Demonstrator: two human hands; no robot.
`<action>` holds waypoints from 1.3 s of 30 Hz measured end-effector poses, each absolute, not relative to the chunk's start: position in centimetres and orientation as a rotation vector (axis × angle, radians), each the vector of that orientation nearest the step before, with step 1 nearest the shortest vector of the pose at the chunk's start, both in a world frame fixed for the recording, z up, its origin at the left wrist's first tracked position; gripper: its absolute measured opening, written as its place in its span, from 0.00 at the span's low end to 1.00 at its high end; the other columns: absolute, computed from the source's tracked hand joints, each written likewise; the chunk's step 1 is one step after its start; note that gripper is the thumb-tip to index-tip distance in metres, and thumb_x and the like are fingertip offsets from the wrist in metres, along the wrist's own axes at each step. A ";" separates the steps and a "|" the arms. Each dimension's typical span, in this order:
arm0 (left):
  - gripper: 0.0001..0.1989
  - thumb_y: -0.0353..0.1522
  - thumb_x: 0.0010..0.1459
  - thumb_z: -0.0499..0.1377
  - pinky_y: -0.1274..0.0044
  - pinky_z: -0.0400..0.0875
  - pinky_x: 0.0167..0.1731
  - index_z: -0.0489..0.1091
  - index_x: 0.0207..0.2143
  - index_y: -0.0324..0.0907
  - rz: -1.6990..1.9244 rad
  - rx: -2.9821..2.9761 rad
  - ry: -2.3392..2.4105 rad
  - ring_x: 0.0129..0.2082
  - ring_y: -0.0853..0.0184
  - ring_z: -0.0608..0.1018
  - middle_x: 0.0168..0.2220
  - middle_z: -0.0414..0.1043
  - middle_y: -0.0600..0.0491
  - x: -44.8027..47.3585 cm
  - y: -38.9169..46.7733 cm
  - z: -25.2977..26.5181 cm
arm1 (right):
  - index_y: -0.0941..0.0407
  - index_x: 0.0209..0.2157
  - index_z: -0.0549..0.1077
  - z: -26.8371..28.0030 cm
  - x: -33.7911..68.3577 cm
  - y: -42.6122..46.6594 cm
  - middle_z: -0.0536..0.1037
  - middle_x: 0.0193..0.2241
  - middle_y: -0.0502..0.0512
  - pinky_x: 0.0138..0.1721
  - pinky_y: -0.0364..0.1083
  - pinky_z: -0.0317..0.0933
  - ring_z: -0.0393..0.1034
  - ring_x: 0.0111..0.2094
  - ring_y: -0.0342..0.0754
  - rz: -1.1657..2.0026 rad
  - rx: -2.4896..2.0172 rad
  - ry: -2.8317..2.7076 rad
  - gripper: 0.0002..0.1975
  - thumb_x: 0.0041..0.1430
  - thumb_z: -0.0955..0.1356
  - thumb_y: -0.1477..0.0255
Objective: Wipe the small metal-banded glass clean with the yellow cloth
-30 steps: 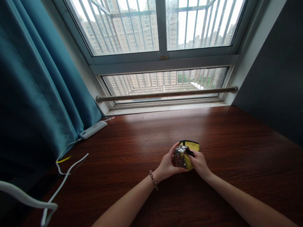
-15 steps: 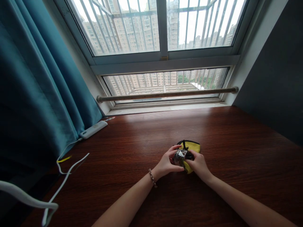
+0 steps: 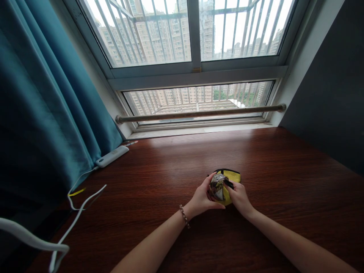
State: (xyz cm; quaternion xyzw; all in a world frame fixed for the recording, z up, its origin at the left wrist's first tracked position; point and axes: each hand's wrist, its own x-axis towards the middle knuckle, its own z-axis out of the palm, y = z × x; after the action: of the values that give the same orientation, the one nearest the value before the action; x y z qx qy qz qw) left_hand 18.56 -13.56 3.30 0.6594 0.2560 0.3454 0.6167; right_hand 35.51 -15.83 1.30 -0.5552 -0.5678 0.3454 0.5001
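Observation:
My left hand, with a beaded bracelet at the wrist, curls around a small shiny object, silver with brownish, faceted-looking reflections. I cannot make out its kind. The thumb and fingers lie along its left side and partly cover it. On the right, my right hand is closed in a pinch on a small black piece against the shiny object. Whether the two are joined cannot be seen. Beneath and behind both lies a yellow cloth with a black edge, partly hidden by the hands.
The dark reddish wooden tabletop spreads around the hands. A white power strip lies at the left by a blue curtain, with a white cable nearer. Behind are a window and a metal rail.
The shiny object has turned between the hands and shows more of its brownish face. The black piece in the right hand's pinch stands out more clearly. The cloth stays put.

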 end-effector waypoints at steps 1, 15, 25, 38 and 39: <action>0.52 0.32 0.34 0.71 0.66 0.60 0.55 0.47 0.60 0.45 0.822 1.552 0.601 0.55 0.56 0.64 0.57 0.58 0.44 18.6 -13.7 3.4 | 0.60 0.28 0.74 1.3 35.5 -15.9 0.76 0.25 0.56 0.26 0.44 0.61 0.68 0.26 0.52 0.837 -1.343 -1.367 0.19 0.58 0.63 0.58; 0.26 0.47 0.50 0.59 0.72 0.62 0.51 0.70 0.45 0.38 0.792 1.622 0.647 0.52 0.56 0.66 0.55 0.58 0.46 18.0 -12.9 3.8 | 0.59 0.26 0.74 1.8 35.5 -16.2 0.75 0.23 0.53 0.27 0.44 0.57 0.68 0.26 0.52 0.767 -1.405 -1.460 0.10 0.50 0.69 0.65; 0.32 0.53 0.49 0.54 0.71 0.58 0.54 0.67 0.47 0.38 0.797 1.912 0.642 0.53 0.56 0.66 0.56 0.59 0.45 18.0 -13.1 3.4 | 0.59 0.27 0.74 1.7 35.6 -16.0 0.75 0.24 0.55 0.27 0.45 0.58 0.68 0.26 0.52 0.773 -1.406 -1.452 0.13 0.53 0.66 0.63; 0.47 0.26 0.36 0.69 0.69 0.65 0.50 0.48 0.57 0.45 0.877 1.372 0.497 0.51 0.60 0.69 0.54 0.61 0.45 18.8 -13.5 3.1 | 0.59 0.27 0.74 1.5 35.8 -15.8 0.76 0.24 0.55 0.27 0.45 0.60 0.69 0.26 0.53 0.813 -1.392 -1.414 0.18 0.55 0.65 0.58; 0.45 0.26 0.36 0.69 0.69 0.65 0.50 0.51 0.56 0.44 0.878 1.371 0.500 0.50 0.60 0.69 0.53 0.62 0.45 18.7 -13.4 3.1 | 0.59 0.28 0.74 1.5 35.7 -15.8 0.77 0.25 0.55 0.28 0.45 0.60 0.69 0.27 0.53 0.809 -1.398 -1.418 0.16 0.54 0.67 0.59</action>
State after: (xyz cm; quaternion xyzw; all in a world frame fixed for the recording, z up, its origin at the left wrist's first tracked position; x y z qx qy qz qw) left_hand 18.72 -13.42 3.14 0.6057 0.2209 0.3879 0.6586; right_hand 35.73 -15.78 1.48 -0.5721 -0.5803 0.3310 0.4759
